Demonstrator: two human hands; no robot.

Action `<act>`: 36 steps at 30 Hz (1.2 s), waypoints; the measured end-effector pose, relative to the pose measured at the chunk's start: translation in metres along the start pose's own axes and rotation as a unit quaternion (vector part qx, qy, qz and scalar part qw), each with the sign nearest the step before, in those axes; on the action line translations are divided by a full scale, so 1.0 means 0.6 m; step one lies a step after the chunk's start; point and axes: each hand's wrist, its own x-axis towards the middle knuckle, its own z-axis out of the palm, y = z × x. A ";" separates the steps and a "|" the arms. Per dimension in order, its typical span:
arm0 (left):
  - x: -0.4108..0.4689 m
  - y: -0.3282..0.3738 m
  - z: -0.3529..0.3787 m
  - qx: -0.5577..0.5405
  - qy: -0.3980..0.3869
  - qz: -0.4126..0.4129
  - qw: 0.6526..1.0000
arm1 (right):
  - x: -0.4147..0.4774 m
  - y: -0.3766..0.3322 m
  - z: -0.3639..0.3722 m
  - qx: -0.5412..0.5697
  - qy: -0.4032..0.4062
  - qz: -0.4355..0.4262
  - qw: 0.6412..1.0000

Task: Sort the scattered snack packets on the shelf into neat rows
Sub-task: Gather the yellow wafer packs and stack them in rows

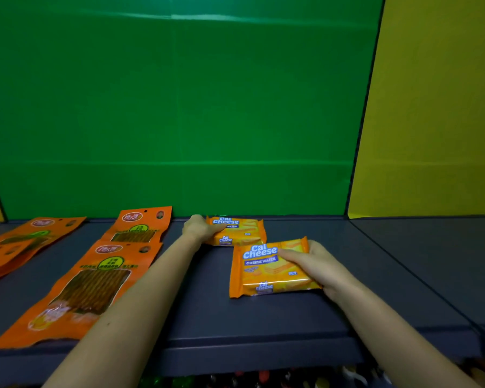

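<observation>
Left hand [200,228] grips rear pack [241,232] at back wall [179,107], right hand [314,261] grips front pack [266,271]; pouches [95,287] not yet aligned.

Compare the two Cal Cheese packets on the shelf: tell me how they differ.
The far Cal Cheese packet lies close by the green back wall; the near Cal Cheese packet lies nearer the front of the shelf. The left hand holds the far one, the right hand the near one. Both are orange cheese-wafer packs, face up.
</observation>
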 end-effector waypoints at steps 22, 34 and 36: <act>0.046 0.015 0.023 0.121 0.048 0.019 0.991 | 0.083 -0.025 0.093 -0.350 0.112 -0.001 0.930; -0.021 0.023 -0.095 0.295 0.090 0.132 0.942 | 0.045 -0.043 0.054 -0.393 0.136 -0.111 0.903; -0.064 0.014 -0.134 0.299 0.138 0.180 0.927 | 0.029 -0.056 0.046 -0.394 0.126 -0.173 0.894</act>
